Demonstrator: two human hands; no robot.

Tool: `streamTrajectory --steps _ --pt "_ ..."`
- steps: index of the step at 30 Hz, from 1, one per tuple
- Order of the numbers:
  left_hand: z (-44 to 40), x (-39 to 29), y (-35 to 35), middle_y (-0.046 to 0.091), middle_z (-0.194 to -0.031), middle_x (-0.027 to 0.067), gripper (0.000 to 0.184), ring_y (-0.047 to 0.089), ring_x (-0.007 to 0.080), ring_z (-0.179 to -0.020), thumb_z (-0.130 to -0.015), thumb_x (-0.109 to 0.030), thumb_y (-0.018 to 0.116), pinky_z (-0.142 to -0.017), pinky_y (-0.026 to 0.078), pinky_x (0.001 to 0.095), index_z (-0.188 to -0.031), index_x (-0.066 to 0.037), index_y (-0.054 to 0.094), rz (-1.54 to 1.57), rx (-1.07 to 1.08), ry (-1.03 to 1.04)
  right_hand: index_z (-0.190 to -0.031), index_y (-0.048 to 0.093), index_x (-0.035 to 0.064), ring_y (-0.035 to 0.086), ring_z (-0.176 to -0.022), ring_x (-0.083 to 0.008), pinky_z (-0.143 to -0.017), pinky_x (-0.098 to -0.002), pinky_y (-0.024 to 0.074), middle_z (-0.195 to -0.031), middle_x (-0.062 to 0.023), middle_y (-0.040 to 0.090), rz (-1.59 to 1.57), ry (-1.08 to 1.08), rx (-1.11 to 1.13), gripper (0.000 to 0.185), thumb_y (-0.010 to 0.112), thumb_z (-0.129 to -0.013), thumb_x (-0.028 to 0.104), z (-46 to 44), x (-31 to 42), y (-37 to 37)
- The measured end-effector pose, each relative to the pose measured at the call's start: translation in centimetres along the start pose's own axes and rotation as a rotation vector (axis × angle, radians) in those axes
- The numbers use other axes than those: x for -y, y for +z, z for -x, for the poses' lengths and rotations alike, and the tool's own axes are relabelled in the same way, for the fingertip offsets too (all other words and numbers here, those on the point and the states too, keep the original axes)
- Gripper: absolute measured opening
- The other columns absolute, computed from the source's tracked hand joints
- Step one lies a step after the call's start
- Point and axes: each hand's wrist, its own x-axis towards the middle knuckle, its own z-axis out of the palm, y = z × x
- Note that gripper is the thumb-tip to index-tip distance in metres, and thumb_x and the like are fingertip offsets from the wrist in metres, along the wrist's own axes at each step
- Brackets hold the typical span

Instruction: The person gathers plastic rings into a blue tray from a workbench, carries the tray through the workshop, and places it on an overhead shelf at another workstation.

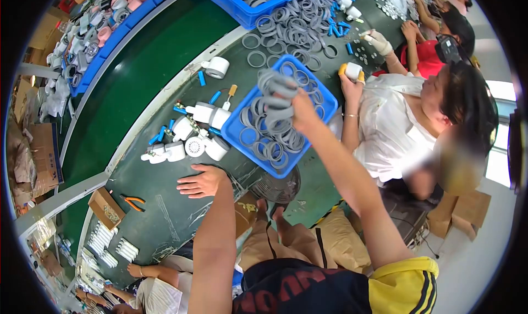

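Note:
Grey rings [275, 97] are bunched in my right hand [303, 111], somewhat blurred, over a blue tray [234, 128] that holds many more such rings. My left hand [204, 181] lies flat on the dark green table with its fingers spread and nothing in it. Just beyond it, white housings [194, 146] stand in a group, with small blue cylinders [215, 97] among them. Another white part [217, 67] rests farther up near the table's edge.
A heap of grey rings [291, 25] lies beyond the tray, beside a large blue bin [250, 18]. A co-worker in white [393, 113] sits at the right. Orange-handled pliers [132, 202] and a cardboard box [106, 208] are at the left. Other people work farther off.

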Motion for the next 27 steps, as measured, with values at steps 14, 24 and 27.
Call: streamTrajectory --steps 14,24,27 --pt "0.1 0.1 0.5 0.027 -0.15 0.0183 0.063 0.023 0.0331 -0.14 -0.098 -0.045 0.034 -0.111 0.02 0.051 -0.143 -0.002 0.03 0.07 0.02 0.026 -0.104 0.064 0.006 0.056 -0.069 -0.0183 -0.065 -0.0287 0.0464 -0.082 -0.0079 0.057 1.114 -0.661 -0.174 0.029 0.066 -0.076 0.006 -0.6 -1.4 -7.9" --pt "7.2 3.1 -10.3 0.058 -0.11 0.0146 0.045 0.055 0.0199 -0.098 -0.096 -0.027 0.053 -0.086 0.043 0.0299 -0.127 0.004 0.045 1.329 0.866 0.182 -0.136 0.044 0.0181 0.051 -0.109 -0.0426 -0.095 -0.0416 0.0439 -0.116 -0.0283 0.05 1.559 -0.331 0.053 0.073 0.061 -0.066 0.011 -1.7 2.9 -6.8" --pt "8.5 -0.1 -9.1 0.057 -0.116 0.0163 0.051 0.055 0.0189 -0.1 -0.098 -0.036 0.048 -0.088 0.043 0.0299 -0.128 0.005 0.043 1.418 1.184 -0.099 -0.141 0.039 0.0203 0.048 -0.116 -0.0421 -0.097 -0.0418 0.0427 -0.126 -0.0294 0.046 1.659 -0.309 0.16 0.08 0.06 -0.065 0.008 -2.4 3.0 -6.9"
